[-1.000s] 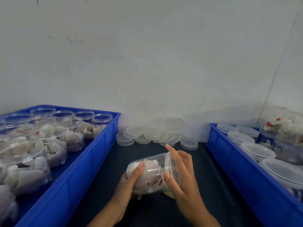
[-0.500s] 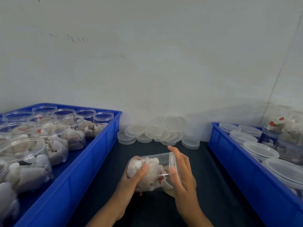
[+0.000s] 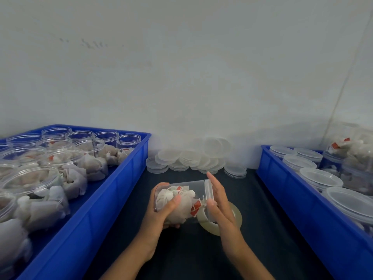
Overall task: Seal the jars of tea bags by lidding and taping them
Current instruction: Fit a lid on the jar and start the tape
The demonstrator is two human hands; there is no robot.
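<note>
One light, slick clear jar (image 3: 181, 201) of soft tea bags is gripped round its base by left hand (image 3: 161, 211), w/ flat-fingered right hand (image 3: 219, 201) pressed on lid (image 3: 209, 191); best held by body.

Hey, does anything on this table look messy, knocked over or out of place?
Only the spare lids by the wall: a loose, slumped heap, some leaning on the wall rather than stacked. The jar lies sideways, but both hands hold it. Nothing spilled.
</note>
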